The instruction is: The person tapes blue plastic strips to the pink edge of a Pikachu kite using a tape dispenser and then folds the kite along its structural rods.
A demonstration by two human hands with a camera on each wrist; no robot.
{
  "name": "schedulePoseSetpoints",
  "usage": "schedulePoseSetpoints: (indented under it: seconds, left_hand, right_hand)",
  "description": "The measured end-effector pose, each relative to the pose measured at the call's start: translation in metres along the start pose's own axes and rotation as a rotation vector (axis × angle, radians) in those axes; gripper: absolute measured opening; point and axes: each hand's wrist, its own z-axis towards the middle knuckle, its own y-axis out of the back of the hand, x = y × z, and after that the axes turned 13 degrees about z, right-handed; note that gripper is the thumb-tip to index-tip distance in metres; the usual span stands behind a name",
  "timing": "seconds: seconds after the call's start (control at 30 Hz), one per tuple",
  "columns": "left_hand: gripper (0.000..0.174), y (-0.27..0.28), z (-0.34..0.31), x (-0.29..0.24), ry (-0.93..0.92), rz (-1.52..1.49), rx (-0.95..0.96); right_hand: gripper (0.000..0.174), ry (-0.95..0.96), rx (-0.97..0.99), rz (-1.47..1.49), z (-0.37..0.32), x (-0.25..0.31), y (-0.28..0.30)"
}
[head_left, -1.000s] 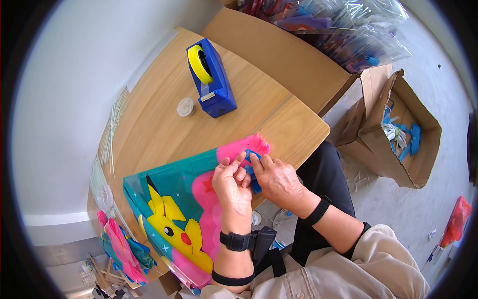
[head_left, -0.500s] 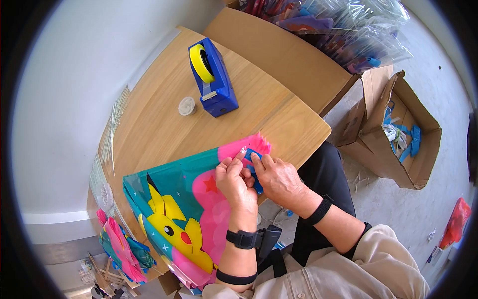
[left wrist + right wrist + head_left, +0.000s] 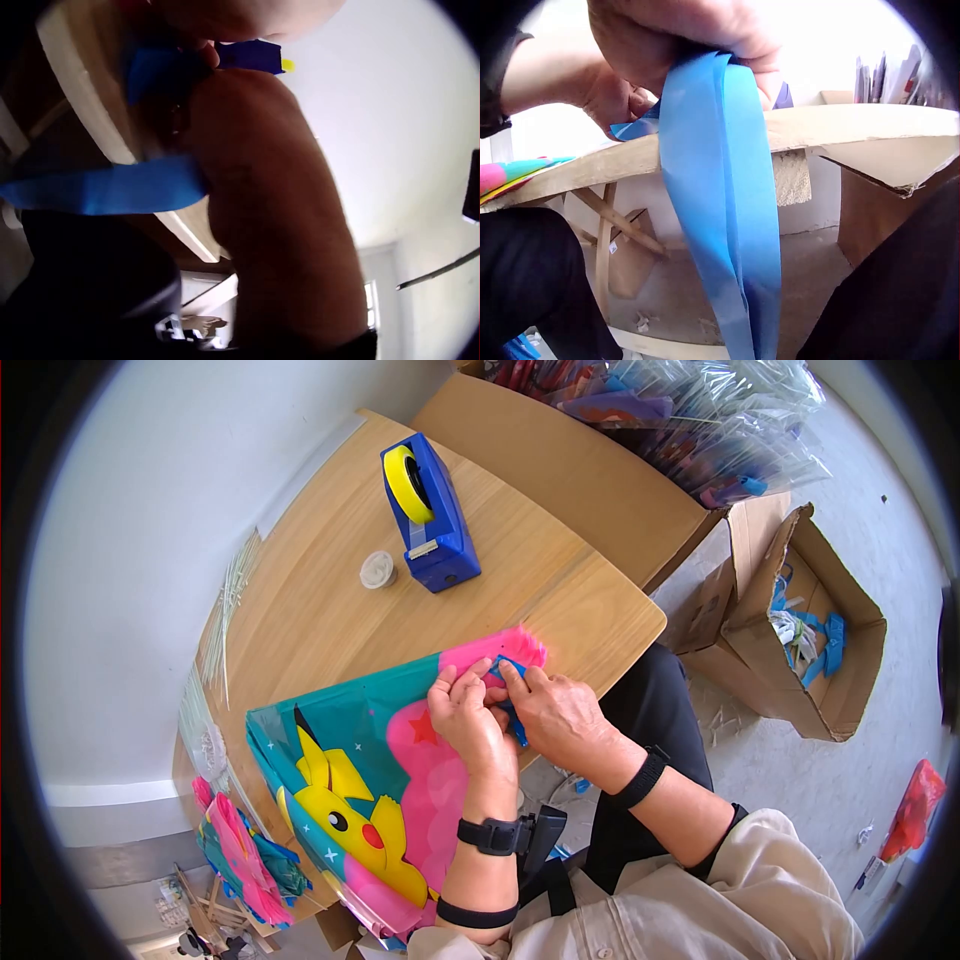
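On the near part of the table lies a printed teal and pink plastic sheet (image 3: 345, 710) with a yellow cartoon figure. My left hand (image 3: 475, 725), palm partly up with curled fingers, meets my right hand (image 3: 562, 722) over its pink end. Between them is a blue plastic strip (image 3: 513, 722), pinched by both hands. In the right wrist view, the blue strip (image 3: 705, 195) hangs doubled from my right hand (image 3: 690, 34), below the table edge. There the left hand (image 3: 615, 101) has its fingertips at a short end of it. The right fingers hide the pinch itself.
A blue tape dispenser (image 3: 432, 520) with yellow tape and a small round tub (image 3: 377, 570) stand farther back. Thin white rods (image 3: 235, 590) lie along the wall. An open carton (image 3: 860, 660) with blue strips and a larger box (image 3: 560, 470) flank the table's right side.
My left hand's extended index finger, with a shiny clear bit at its tip half a second ago, has come down toward the blue strip. My right hand has hardly moved.
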Motion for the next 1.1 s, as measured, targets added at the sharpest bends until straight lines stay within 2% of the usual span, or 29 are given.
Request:
schedulePoseSetpoints:
  seconds: [0.03,0.1,0.13,0.2,0.33,0.4,0.43,0.5,0.53,0.57,0.6,0.67,0.7,0.73,0.8,0.83,0.87,0.93,0.97,1.0,1.07,1.1]
  left_hand:
    - [0.038,-0.001,0.000,0.002,0.000,-0.002,0.001]
    - [0.042,-0.004,0.001,0.010,-0.196,0.126,-0.049]
    - [0.042,-0.004,0.003,0.017,-0.196,0.126,-0.049]
    - [0.041,-0.003,0.007,0.027,-0.396,0.215,-0.081]
    - [0.038,0.002,0.011,0.015,-0.448,0.222,-0.185]
    - [0.038,0.009,0.004,-0.005,-0.098,-0.006,0.121]
    - [0.044,0.007,0.004,-0.011,-0.008,0.015,0.174]
    - [0.046,0.007,0.009,-0.007,0.009,-0.021,0.171]
    - [0.047,0.007,0.012,-0.005,0.025,-0.059,0.168]
    - [0.051,0.007,0.012,-0.004,-0.056,-0.096,0.169]
    - [0.051,0.009,0.013,-0.004,-0.055,-0.096,0.170]
    - [0.053,0.015,0.016,-0.006,-0.185,-0.093,0.121]
    - [0.049,0.022,0.017,-0.006,-0.231,-0.018,0.110]
    - [0.049,0.027,0.018,-0.007,-0.231,-0.020,0.109]
    - [0.045,0.036,0.018,-0.014,-0.490,0.260,0.057]
    - [0.047,0.040,0.015,-0.022,-0.552,0.382,0.063]
    - [0.047,0.043,0.014,-0.030,-0.555,0.381,0.060]
    - [0.053,0.048,0.016,-0.044,-0.739,0.653,0.216]
    - [0.062,0.049,0.013,-0.053,-0.760,0.729,0.266]
    - [0.062,0.051,0.016,-0.057,-0.763,0.726,0.263]
    - [0.071,0.054,0.020,-0.064,-0.802,0.855,0.462]
    - [0.077,0.052,0.018,-0.066,-0.814,0.849,0.482]
  right_hand:
    - [0.058,0.004,0.000,-0.001,0.000,0.000,0.000]
    - [0.057,0.008,0.000,-0.003,0.000,0.000,0.001]
    - [0.057,0.004,0.005,0.002,0.000,0.001,0.003]
    - [0.058,-0.003,0.010,0.007,0.000,0.002,0.003]
    - [0.055,0.024,-0.035,-0.047,0.000,-0.001,-0.001]
    - [0.052,0.055,-0.064,-0.086,0.000,-0.001,-0.002]
    - [0.055,0.031,-0.033,-0.040,0.001,-0.001,-0.001]
    - [0.058,0.006,-0.001,0.005,0.000,-0.004,0.000]
    - [0.054,0.044,-0.026,-0.003,0.000,-0.007,0.000]
    - [0.051,0.081,-0.052,-0.011,-0.001,-0.010,0.000]
    - [0.051,0.080,-0.052,-0.011,-0.004,-0.013,0.001]
    - [0.048,0.167,-0.111,0.170,-0.011,-0.019,0.005]
    - [0.048,0.169,-0.112,0.168,-0.014,-0.020,0.006]
    - [0.046,0.210,-0.144,0.228,-0.018,-0.020,0.006]
    - [0.043,0.251,-0.175,0.290,-0.024,-0.018,0.007]
    - [0.040,0.314,-0.177,0.312,-0.026,-0.015,0.010]
    - [0.036,0.379,-0.178,0.333,-0.028,-0.012,0.012]
    - [0.036,0.446,-0.187,0.279,-0.032,-0.006,0.015]
    - [0.035,0.507,-0.195,0.223,-0.034,-0.004,0.016]
    - [0.035,0.512,-0.194,0.221,-0.036,-0.002,0.018]
    - [0.035,0.563,-0.155,0.190,-0.041,0.002,0.020]
    - [0.035,0.567,-0.154,0.187,-0.044,0.004,0.022]
